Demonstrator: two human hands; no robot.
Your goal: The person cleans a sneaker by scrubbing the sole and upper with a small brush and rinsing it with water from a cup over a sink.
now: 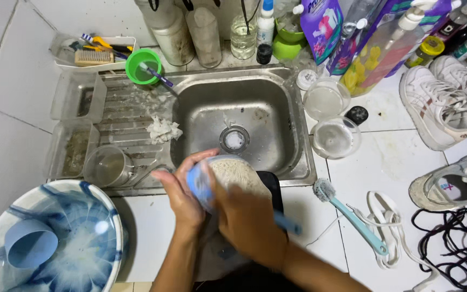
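the left hand (182, 197) sits at the front edge of the steel sink (268, 108), its grip closed around a shoe (236, 173) that is turned sole-up, the pale, gritty sole facing the camera. the right hand (249, 221) lies over the heel end of that shoe at about 5 o'clock from the left hand, its grip wrapped round a blue brush (198, 186); the brush head shows blurred at the shoe's left side and the handle end pokes out at 4 o'clock past the knuckles. the shoe hangs over the sink's near rim, just at 6 o'clock from the round drain (234, 139).

on the draining board at 9 o'clock of the basin lie a crumpled white rag (163, 130) and a clear cup (106, 166). a green cup (142, 66) with a toothbrush in it stands at 11 o'clock. a blue-and-white basin (82, 238) holding a small blue scoop (28, 242) fills the 8 o'clock corner. on the tiled worktop at 4 o'clock of the hands lies a teal bottle brush (352, 216), beside white laces (395, 227) and black laces (449, 232). two clear round lids or bowls (331, 119) rest at 2 o'clock, and white sneakers (444, 103) lie at 3 o'clock. bottles and jars (320, 27) line the far edge at 12 o'clock.
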